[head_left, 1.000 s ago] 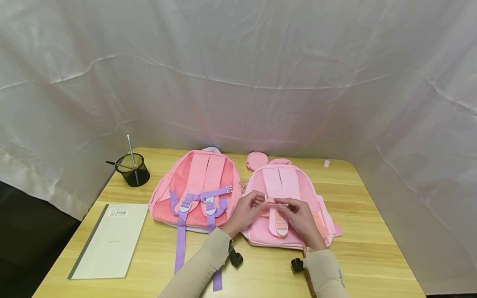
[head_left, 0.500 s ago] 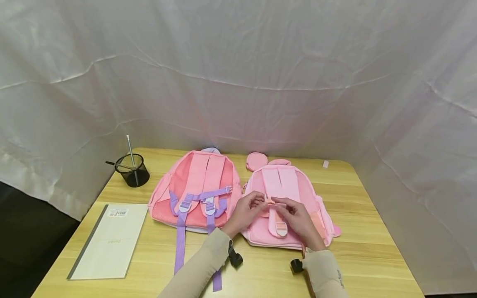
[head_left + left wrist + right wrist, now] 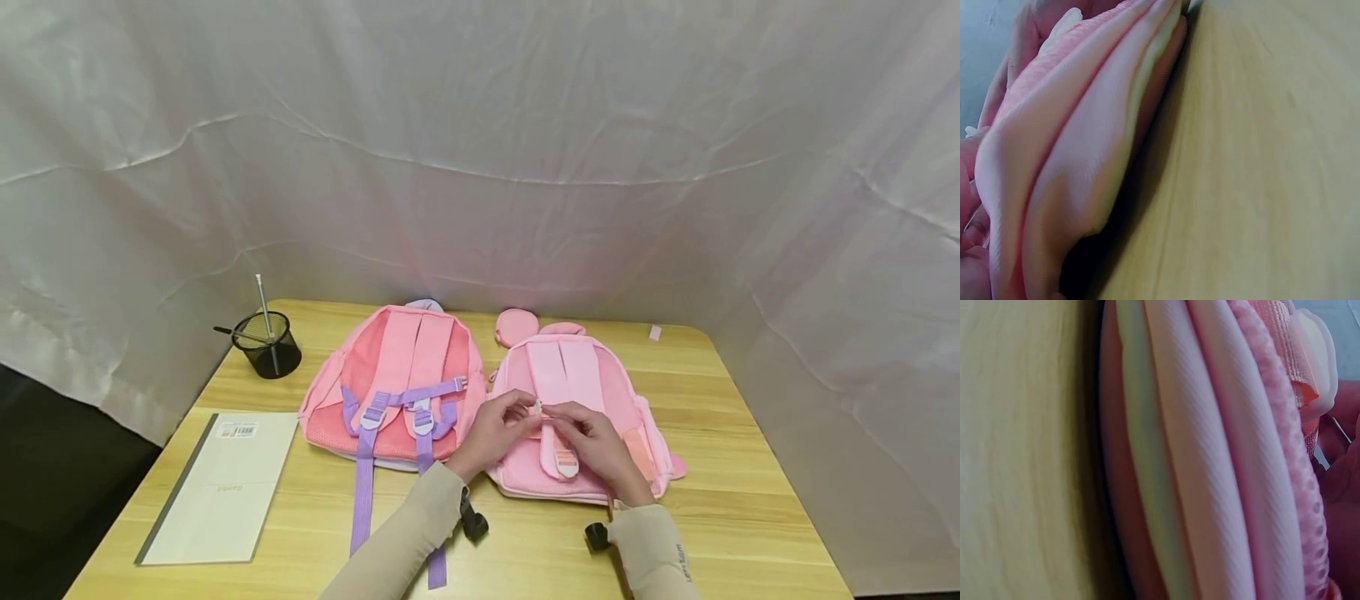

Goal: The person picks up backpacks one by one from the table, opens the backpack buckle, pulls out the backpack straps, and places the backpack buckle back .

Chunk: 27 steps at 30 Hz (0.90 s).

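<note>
A light pink backpack lies with its strap side up on the right part of the table. Over its middle, my left hand and right hand meet at the fingertips. Between them shows a small white buckle, which the left thumb and fingers pinch from one side. The right thumb and forefinger pinch the strap end at it from the other side, mostly hidden by the fingers. Just below hangs a shoulder strap with a white adjuster. The right wrist view shows the backpack's side and part of the right hand.
A coral backpack with purple straps lies to the left, touching the pink one. Farther left are a white notebook and a black mesh pen cup. A round pink pouch lies behind the pink backpack.
The fingertips have shifted slightly at the strap; the orange webbing seen between them earlier is now mostly covered, and the white buckle shows. Both arms stay nearly in place.
</note>
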Tool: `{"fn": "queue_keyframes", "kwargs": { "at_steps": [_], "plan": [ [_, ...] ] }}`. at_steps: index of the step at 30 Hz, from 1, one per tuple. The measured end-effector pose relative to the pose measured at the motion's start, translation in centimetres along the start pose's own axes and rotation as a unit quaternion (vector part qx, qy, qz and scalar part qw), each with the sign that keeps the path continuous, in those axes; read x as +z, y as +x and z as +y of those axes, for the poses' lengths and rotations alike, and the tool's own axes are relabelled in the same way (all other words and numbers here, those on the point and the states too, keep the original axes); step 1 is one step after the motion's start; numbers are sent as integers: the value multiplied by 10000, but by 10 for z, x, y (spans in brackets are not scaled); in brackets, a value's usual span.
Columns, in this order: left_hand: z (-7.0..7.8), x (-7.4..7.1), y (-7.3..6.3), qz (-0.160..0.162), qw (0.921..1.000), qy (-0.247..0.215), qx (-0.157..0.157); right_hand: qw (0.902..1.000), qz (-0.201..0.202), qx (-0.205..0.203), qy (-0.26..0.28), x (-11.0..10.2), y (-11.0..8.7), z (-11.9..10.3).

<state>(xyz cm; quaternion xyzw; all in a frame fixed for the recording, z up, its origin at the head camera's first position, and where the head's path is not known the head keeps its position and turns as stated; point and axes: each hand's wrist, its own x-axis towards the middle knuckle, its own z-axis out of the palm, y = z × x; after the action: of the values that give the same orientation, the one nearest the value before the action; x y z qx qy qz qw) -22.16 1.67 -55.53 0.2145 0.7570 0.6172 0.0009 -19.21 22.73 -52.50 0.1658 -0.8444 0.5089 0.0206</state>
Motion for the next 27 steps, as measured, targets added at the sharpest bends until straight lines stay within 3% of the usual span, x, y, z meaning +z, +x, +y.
{"fn": "queue_keyframes", "kwargs": {
  "at_steps": [6,17,23,27],
  "plan": [
    [2,-1,1,22,10000,-57,-34,9989,199,417,7,1,1,9],
    [0,0,0,25,9999,6,-107,10000,-74,27,-9,0,2,11],
    [0,-1,1,37,9999,77,-146,9990,138,410,-87,-1,3,9],
    [-1,-2,1,69,9995,-178,-257,9970,359,661,-159,-2,3,7]
  ]
}}
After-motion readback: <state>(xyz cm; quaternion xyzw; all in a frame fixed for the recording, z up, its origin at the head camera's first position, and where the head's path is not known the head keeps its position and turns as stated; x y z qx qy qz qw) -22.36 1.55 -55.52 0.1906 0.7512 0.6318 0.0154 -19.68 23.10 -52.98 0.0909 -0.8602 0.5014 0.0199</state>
